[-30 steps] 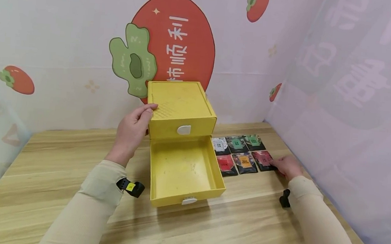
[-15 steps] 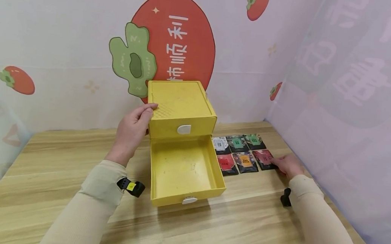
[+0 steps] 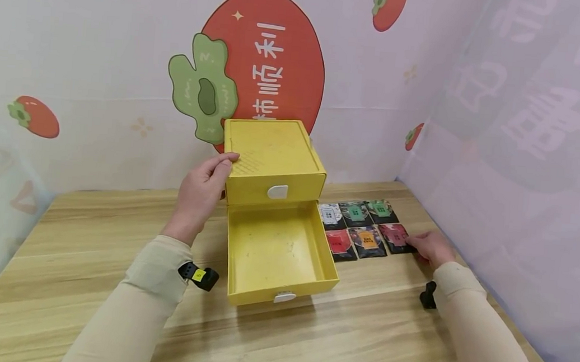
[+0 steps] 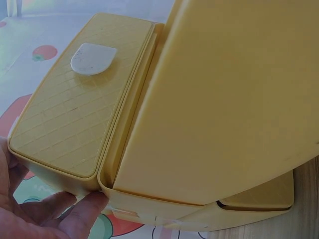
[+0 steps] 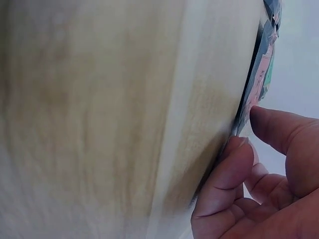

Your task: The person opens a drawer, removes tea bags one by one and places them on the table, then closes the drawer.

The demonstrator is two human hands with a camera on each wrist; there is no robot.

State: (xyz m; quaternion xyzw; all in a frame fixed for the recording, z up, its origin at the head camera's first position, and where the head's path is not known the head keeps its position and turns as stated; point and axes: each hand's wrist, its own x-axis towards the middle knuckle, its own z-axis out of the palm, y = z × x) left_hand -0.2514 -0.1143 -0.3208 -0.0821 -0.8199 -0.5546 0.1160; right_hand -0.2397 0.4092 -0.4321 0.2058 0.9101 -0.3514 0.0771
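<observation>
A yellow two-drawer storage box stands on the table, its lower drawer pulled out and its upper drawer closed. My left hand grips the box's upper left side near the front, thumb and forefinger at the top edge. In the left wrist view its fingertips press against the yellow side wall beside the upper drawer. Over to the right, my right hand pinches the near right corner of a dark red and black sachet. The right wrist view shows the thumb over that sachet and curled fingers at its edge.
Several more flat sachets lie in two rows between the box and my right hand: red, orange, white and green. A printed cloth wall rises behind the wooden table, another at its right edge.
The head view has turned slightly left, so everything sits a little further right in it. Both hands keep their hold, and the box and sachets stay in place.
</observation>
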